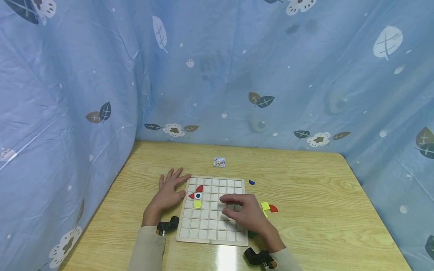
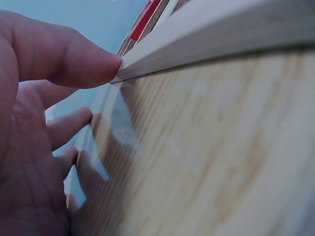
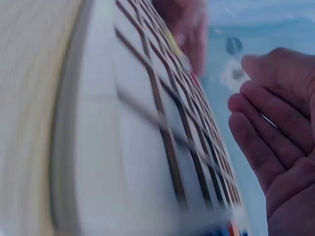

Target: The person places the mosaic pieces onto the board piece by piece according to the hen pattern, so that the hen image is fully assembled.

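A wooden grid board (image 1: 204, 223) lies on the table, its square cells framed by a raised rim. At its upper left sit a red quarter-circle piece (image 1: 200, 188), a red triangle (image 1: 191, 195), a white tile with an eye (image 1: 198, 195) and a yellow square (image 1: 197, 204). My left hand (image 1: 168, 192) rests at the board's left edge, fingers spread, and the thumb touches the rim in the left wrist view. Over the board's right half hovers my right hand (image 1: 245, 212); its thumb and fingers stand apart with nothing between them.
Right of the board lie a blue piece (image 1: 252, 182), yellow squares (image 1: 265, 206) and a red quarter-circle (image 1: 273, 208), partly behind the right hand. A small patterned card (image 1: 219, 162) lies beyond the board. Blue patterned curtain (image 1: 217, 75) closes off the table's back and sides.
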A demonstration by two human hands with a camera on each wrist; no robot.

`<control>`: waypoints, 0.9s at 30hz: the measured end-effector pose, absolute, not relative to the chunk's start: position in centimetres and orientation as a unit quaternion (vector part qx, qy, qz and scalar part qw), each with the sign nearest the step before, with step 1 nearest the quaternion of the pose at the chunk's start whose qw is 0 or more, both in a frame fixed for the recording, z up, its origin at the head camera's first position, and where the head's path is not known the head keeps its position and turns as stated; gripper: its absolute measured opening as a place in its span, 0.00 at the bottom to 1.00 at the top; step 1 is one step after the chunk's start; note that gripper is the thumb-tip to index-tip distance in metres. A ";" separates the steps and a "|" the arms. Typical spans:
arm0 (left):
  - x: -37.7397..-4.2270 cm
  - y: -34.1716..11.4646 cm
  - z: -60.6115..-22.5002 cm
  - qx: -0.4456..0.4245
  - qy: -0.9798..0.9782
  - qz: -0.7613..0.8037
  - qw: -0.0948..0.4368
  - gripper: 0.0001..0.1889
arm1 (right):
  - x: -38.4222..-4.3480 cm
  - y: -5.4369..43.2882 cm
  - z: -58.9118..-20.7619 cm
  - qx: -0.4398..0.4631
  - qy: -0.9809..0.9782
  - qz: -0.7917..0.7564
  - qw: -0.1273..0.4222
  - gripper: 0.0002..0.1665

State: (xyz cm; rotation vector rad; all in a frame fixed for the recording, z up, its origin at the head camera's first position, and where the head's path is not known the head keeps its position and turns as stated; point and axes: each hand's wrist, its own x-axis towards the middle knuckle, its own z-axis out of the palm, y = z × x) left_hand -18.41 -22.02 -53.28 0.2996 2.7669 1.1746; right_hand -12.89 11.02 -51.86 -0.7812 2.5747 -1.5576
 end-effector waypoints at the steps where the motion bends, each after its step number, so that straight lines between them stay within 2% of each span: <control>1: -18.4 -22.0 -53.3 0.100 0.915 0.386 0.060 0.36 | -12.8 11.8 -51.8 -0.251 0.827 -0.504 0.014 0.18; 10: -18.3 -22.0 -53.1 0.105 0.910 0.397 0.055 0.36 | -11.1 18.3 -52.2 -0.182 0.827 -0.530 0.036 0.20; 19: -18.3 -21.8 -53.2 0.098 0.914 0.390 0.058 0.36 | -9.0 23.3 -51.9 -0.098 0.843 -0.529 0.023 0.20; 27: -18.4 -22.0 -53.2 0.101 0.913 0.391 0.059 0.37 | -8.6 25.4 -52.5 -0.094 0.850 -0.519 0.014 0.17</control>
